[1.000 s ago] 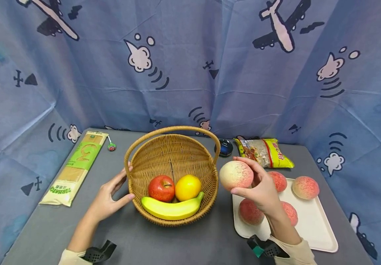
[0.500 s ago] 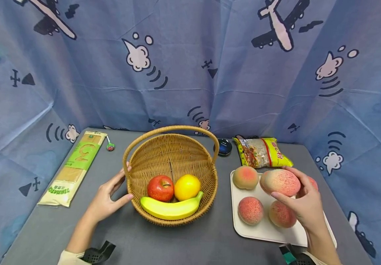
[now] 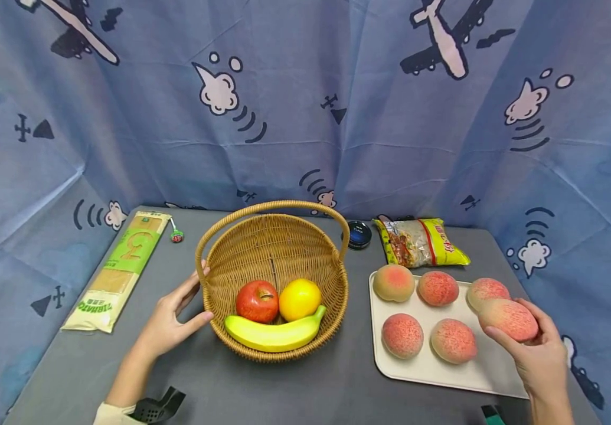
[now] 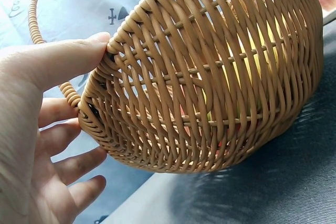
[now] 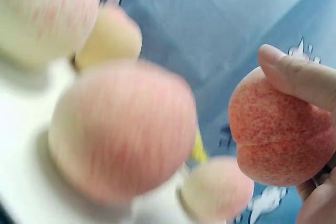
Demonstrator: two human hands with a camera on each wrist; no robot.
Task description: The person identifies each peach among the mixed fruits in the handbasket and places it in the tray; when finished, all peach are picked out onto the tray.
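In the head view, my right hand [image 3: 543, 354] grips a pink peach [image 3: 507, 319] above the right side of a cream tray [image 3: 417, 373]. The right wrist view shows the thumb across this peach [image 5: 281, 132]. Several other peaches rest on the tray, including one [image 3: 454, 341] in the front row. My left hand [image 3: 169, 321] touches the left side of a wicker basket [image 3: 268, 242]. In the left wrist view, its thumb [image 4: 79, 59] and spread fingers rest against the rim. A red apple [image 3: 257, 301], a yellow round fruit [image 3: 300, 300] and a banana [image 3: 275, 334] lie inside.
A long noodle packet [image 3: 119, 268] and a lollipop [image 3: 176, 236] lie at the left. Behind the basket's right side sits a dark round tin [image 3: 359, 235]. A yellow food bag [image 3: 422, 242] lies behind the tray. A blue printed curtain [image 3: 278, 136] surrounds the table.
My right hand has carried the peach from beside the basket rightward over the tray to its right side. My left hand stays against the basket.
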